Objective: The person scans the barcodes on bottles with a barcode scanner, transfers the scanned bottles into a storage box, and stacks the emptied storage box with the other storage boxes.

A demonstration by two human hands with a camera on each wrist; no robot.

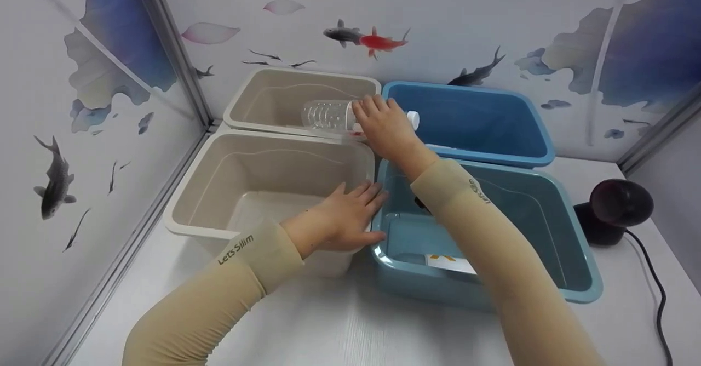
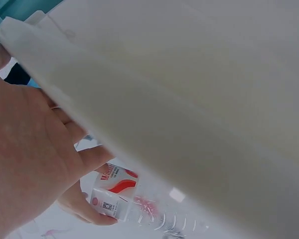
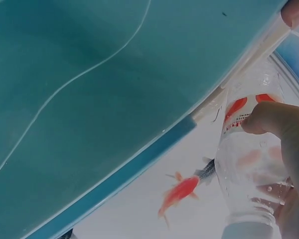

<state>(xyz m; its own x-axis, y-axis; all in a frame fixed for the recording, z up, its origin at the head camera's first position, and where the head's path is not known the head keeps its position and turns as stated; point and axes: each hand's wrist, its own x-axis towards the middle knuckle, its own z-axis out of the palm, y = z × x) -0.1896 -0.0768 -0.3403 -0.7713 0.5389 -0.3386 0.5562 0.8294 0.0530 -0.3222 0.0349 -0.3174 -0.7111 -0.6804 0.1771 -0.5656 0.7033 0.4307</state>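
My right hand (image 1: 386, 127) grips a clear plastic water bottle (image 1: 327, 115) around its middle. The bottle lies sideways over the place where the bins meet, its white cap pointing right. In the right wrist view the thumb presses beside the red-and-white label of the bottle (image 3: 244, 164). My left hand (image 1: 346, 219), fingers extended, rests at the right rim of the front beige bin (image 1: 171, 212), close to the front teal bin (image 1: 591, 284). Behind are another beige bin (image 1: 317, 74) and a blue bin (image 1: 465, 88).
Inside the teal bin lie a white item with orange marks (image 1: 450, 263) and a small black object (image 1: 420, 202), partly hidden by my right arm. A black rounded device (image 1: 621, 201) with a cable (image 1: 660, 295) stands right of it. Fish-printed walls enclose the white table (image 1: 350, 327).
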